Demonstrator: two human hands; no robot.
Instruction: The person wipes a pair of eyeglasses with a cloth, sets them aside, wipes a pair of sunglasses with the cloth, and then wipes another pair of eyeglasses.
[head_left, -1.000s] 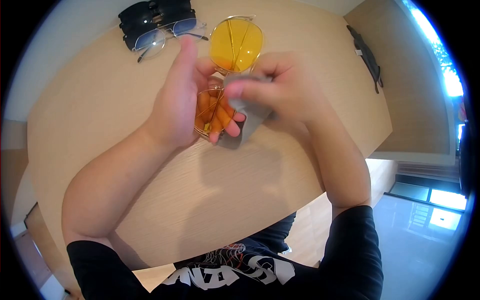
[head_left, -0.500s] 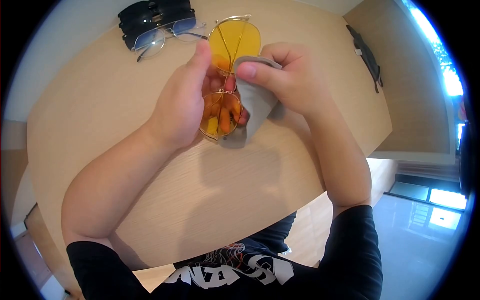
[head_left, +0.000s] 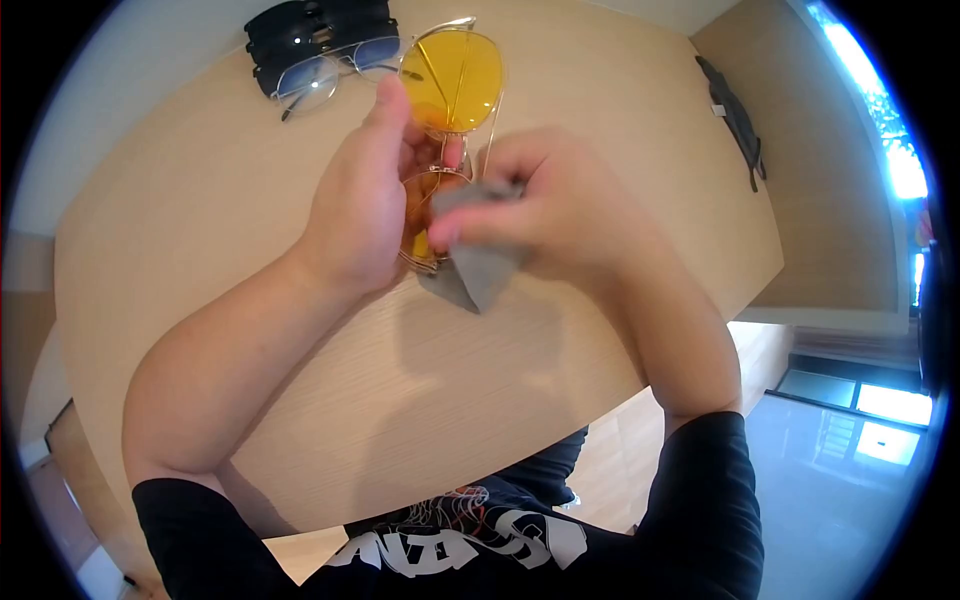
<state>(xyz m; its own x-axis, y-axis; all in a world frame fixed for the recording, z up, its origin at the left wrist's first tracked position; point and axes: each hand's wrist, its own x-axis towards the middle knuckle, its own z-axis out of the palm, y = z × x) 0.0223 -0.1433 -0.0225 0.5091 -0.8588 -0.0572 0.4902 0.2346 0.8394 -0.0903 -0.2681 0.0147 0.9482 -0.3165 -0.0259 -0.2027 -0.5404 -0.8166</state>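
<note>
Yellow-tinted sunglasses [head_left: 455,80] with thin gold metal frames are held upright on end, one lens above the other. My left hand [head_left: 360,195] grips them from the left side around the bridge and lower lens, its thumb pointing up. My right hand [head_left: 560,205], smeared by motion, pinches a grey cleaning cloth [head_left: 482,265] against the lower lens. That lens is mostly covered by the cloth and my right fingers. The upper lens is uncovered, and a temple arm shows through it.
Clear-lensed glasses [head_left: 310,85] with thin metal frames lie at the back left, against a black case-like object [head_left: 320,25]. A dark strap-like item [head_left: 738,125] lies at the right by the panel. The wooden table [head_left: 200,250] has its curved edge near my body.
My right hand has moved down and left with the cloth, from beside the upper lens onto the lower lens. The sunglasses have shifted slightly left and up.
</note>
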